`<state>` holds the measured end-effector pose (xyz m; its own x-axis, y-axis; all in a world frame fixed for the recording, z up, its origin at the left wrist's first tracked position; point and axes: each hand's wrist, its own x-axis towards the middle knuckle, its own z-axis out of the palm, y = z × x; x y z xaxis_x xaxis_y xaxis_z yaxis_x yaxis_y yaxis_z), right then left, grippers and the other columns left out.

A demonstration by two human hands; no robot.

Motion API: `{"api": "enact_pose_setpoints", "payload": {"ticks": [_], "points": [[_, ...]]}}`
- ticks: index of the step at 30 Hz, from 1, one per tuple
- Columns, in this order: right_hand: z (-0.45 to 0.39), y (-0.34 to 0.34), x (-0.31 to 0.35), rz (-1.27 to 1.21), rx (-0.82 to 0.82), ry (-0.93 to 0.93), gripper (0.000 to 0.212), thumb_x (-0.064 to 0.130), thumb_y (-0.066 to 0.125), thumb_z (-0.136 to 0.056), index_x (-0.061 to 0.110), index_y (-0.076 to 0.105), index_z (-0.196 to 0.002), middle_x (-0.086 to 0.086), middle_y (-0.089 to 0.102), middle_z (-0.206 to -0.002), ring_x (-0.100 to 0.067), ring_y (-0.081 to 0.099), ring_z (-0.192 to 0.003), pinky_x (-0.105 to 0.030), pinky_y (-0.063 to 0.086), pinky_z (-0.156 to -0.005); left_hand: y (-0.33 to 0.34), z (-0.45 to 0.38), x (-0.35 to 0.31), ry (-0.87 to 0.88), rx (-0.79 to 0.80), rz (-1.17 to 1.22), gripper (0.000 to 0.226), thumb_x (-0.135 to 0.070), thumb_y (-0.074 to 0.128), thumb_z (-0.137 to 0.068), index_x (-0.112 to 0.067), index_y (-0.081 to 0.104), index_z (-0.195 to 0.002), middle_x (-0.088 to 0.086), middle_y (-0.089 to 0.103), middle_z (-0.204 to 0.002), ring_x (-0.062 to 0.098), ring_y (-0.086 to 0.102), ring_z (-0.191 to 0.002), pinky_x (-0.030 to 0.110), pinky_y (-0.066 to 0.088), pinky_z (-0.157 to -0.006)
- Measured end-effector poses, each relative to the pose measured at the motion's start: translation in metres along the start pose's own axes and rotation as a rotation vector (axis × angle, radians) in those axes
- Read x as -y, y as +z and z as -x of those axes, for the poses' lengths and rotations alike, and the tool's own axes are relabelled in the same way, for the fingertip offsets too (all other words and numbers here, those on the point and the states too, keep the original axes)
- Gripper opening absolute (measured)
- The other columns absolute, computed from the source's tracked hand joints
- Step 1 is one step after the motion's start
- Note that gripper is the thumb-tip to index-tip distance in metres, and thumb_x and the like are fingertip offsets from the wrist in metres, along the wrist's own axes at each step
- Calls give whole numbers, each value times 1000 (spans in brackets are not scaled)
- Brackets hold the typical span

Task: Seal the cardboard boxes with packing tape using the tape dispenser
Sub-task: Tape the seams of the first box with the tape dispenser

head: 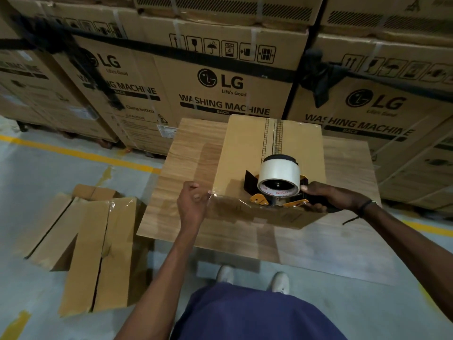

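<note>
Cardboard box (267,153) on wooden table (186,153), tape dispenser (278,185) at box's 6 o'clock edge. Right hand (326,196) grips dispenser handle; left hand (192,207) pinches tape end (210,193) at 9 o'clock. Step, judged: anchoring strip start. Next: press end down, draw dispenser along seam toward 12 o'clock.

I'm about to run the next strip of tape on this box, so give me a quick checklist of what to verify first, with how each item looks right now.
1. Tape dispenser in hand: ok, the right hand grips its handle at the box's near edge.
2. Free tape end controlled: ok, the left hand pinches the clear tape at the near left corner.
3. Cardboard box supported: ok, it sits on the wooden table.
4. Top flaps shut: ok, they meet along the centre seam.
5. Seam already taped: cannot tell, glare hides it.
6. Roll supply: ok, the tape roll looks thick.
</note>
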<state>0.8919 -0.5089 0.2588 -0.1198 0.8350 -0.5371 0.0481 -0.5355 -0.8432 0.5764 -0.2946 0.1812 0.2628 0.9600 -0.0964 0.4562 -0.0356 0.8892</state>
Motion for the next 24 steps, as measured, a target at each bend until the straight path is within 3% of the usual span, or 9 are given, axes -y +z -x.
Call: {"api": "enact_pose_setpoints", "payload": {"ticks": [2,5,7,11,12,14,18,21,24], "points": [[0,1,0,-12,-1,0,54,45,36,-104,9,60,-71,-2,41,-54,-9,31,-43,-17,30,-46,2,5,4,41,6,-16,31,-7,84,-82,-19,63,-102,-2,69,-101,16,69,-85,9,51,-66],[-3,0,-3,21,-7,1,59,55,43,-100,6,60,-72,-6,39,-57,-13,30,-45,-23,25,-47,-3,9,3,43,-67,-14,28,5,72,-85,-18,66,-99,-2,70,-94,14,69,-84,33,61,-75],[-5,-3,-8,49,-13,17,62,59,46,-98,4,57,-72,-7,38,-59,-17,27,-47,-33,22,-50,-13,5,-3,38,-132,-9,27,8,62,-90,-15,68,-104,-1,71,-97,12,69,-88,34,61,-79],[-7,-4,-12,65,-19,32,67,63,45,-97,2,53,-70,-8,37,-58,-22,23,-48,-40,18,-53,-22,1,-28,71,-98,-50,18,-19,59,-104,-12,68,-117,-6,68,-101,-1,62,-88,8,50,-74],[-7,-4,-12,68,-21,33,70,66,48,-96,2,52,-70,-8,36,-58,-22,22,-49,-40,18,-53,-16,1,-33,80,-39,-76,26,-26,58,-104,-11,65,-124,-4,68,-105,2,64,-91,9,50,-76],[-8,-3,-12,85,-18,27,73,72,53,-93,3,51,-69,-9,35,-58,-23,21,-49,-39,17,-53,2,2,-38,134,87,-163,46,-33,56,-105,-7,50,-142,8,65,-127,22,65,-112,28,55,-92],[-4,1,-9,113,-48,35,77,76,56,-88,3,51,-67,-10,35,-58,-20,22,-49,-38,17,-53,40,0,-44,336,215,-371,65,-33,46,-107,-5,19,-160,16,18,-169,32,20,-155,38,25,-123],[-4,3,-8,143,-60,25,71,68,51,-95,5,48,-61,-8,35,-56,-22,22,-50,-40,17,-55,57,-3,-41,430,302,-584,68,-42,28,-110,-10,4,-164,8,-7,-172,26,-8,-159,45,5,-128],[-4,4,-5,169,-62,30,69,72,51,-94,13,50,-58,-8,36,-54,-21,23,-48,-35,21,-53,61,-5,-34,450,331,-744,69,-41,24,-109,-11,-4,-163,7,-11,-172,25,-11,-159,48,5,-129]]}}
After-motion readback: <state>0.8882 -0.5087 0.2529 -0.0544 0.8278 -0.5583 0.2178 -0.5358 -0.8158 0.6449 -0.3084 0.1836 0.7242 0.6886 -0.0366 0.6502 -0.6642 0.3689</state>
